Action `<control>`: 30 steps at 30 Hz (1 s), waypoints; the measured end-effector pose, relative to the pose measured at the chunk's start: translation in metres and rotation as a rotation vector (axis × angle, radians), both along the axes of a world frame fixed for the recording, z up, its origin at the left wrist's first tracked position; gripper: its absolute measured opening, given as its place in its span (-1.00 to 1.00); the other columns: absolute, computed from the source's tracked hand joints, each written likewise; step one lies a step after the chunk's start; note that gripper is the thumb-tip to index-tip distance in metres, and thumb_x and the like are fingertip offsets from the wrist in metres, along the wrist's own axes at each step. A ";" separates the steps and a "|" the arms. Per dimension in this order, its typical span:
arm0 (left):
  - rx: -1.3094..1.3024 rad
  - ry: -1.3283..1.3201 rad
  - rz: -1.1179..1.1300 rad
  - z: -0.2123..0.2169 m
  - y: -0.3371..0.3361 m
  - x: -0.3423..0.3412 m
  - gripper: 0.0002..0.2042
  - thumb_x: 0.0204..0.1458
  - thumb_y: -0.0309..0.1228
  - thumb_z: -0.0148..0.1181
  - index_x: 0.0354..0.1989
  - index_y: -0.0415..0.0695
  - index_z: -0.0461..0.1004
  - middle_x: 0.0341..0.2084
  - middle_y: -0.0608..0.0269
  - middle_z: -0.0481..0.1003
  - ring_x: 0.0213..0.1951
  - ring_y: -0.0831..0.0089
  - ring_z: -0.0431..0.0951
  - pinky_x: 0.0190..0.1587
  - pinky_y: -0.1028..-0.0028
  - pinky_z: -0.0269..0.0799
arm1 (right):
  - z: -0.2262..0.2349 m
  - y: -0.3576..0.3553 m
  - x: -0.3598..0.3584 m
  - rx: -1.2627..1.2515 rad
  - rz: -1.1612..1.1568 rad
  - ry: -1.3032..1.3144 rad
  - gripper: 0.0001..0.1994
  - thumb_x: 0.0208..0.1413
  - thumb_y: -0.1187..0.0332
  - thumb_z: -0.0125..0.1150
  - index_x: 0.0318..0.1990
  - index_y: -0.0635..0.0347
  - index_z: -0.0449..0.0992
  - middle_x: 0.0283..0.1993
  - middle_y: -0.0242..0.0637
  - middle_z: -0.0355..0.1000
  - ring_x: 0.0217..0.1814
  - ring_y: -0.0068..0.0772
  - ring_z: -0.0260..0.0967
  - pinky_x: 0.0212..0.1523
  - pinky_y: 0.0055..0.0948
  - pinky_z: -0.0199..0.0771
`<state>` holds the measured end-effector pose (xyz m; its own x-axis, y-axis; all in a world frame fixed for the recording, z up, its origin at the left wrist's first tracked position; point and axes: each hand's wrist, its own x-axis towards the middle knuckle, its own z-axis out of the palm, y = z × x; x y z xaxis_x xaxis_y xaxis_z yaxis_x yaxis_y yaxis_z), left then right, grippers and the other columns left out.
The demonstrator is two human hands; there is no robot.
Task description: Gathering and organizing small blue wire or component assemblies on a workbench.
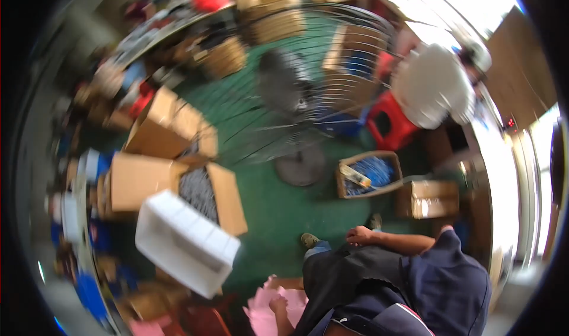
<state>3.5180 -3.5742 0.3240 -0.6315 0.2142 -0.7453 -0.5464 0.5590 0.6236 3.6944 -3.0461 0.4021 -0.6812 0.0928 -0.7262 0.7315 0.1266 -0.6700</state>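
My right hand (359, 236) rests in front of my dark clothes, its fingers curled in; whether anything is inside them is hidden. Lower down on the left, my left hand (278, 304) is over or against a pink sheet-like thing (261, 313) with a ragged edge. Blur keeps me from telling how its fingers lie or whether they grip it. Left of that, a white plastic bin (204, 271) stands tilted beside an open carton (142, 182) filled with dark grey pieces (200, 192).
A large standing fan (299, 164) is ahead on the green floor. To its right are a red stool (391, 122), a box of blue pieces (373, 173) and a closed carton (434, 198). A person in white (430, 87) is at the bench on the right.
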 end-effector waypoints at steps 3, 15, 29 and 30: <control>-0.215 -0.128 0.213 0.003 0.034 -0.077 -0.77 -0.01 -0.67 0.11 -0.14 -0.32 0.50 -0.54 0.07 0.52 -0.66 0.34 0.49 -0.73 0.45 0.36 | 0.041 -0.012 0.026 0.206 -0.074 0.122 -0.67 0.10 0.15 0.14 -0.08 0.15 0.57 -0.30 -0.18 0.59 -0.25 -0.23 0.58 -0.18 -0.26 0.55; 0.020 0.086 -0.341 0.086 0.276 -0.037 -0.66 0.18 -0.53 0.06 0.14 -0.25 0.40 -0.22 0.13 0.54 -0.30 0.34 0.58 -0.26 0.37 0.55 | -0.013 -0.020 0.313 0.349 -0.844 -0.409 -0.73 -0.08 0.27 0.09 -0.31 0.17 0.66 -0.40 -0.11 0.59 -0.31 -0.14 0.59 -0.22 -0.17 0.55; -0.031 -0.001 -1.493 -0.001 0.472 0.170 -0.63 0.13 -0.56 0.12 0.14 -0.27 0.39 -0.31 0.15 0.55 -0.40 0.35 0.59 -0.40 0.41 0.53 | -0.020 -0.140 0.616 0.418 -1.743 -0.470 -0.77 0.00 0.32 0.09 -0.31 0.25 0.60 -0.46 -0.22 0.58 -0.50 -0.36 0.56 -0.36 -0.30 0.57; -0.014 0.045 -1.587 0.000 0.486 0.179 -0.63 0.13 -0.57 0.12 0.14 -0.27 0.39 -0.32 0.15 0.55 -0.41 0.35 0.59 -0.41 0.41 0.53 | -0.016 -0.161 0.632 0.437 -1.802 -0.555 -0.78 -0.03 0.32 0.09 -0.33 0.23 0.61 -0.48 -0.20 0.57 -0.50 -0.33 0.55 -0.36 -0.28 0.56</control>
<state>3.6969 -3.0886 0.3236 0.1965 0.6428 -0.7404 0.5908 0.5250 0.6126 4.3266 -3.2069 0.3863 0.6704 0.5193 -0.5301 0.2589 -0.8331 -0.4888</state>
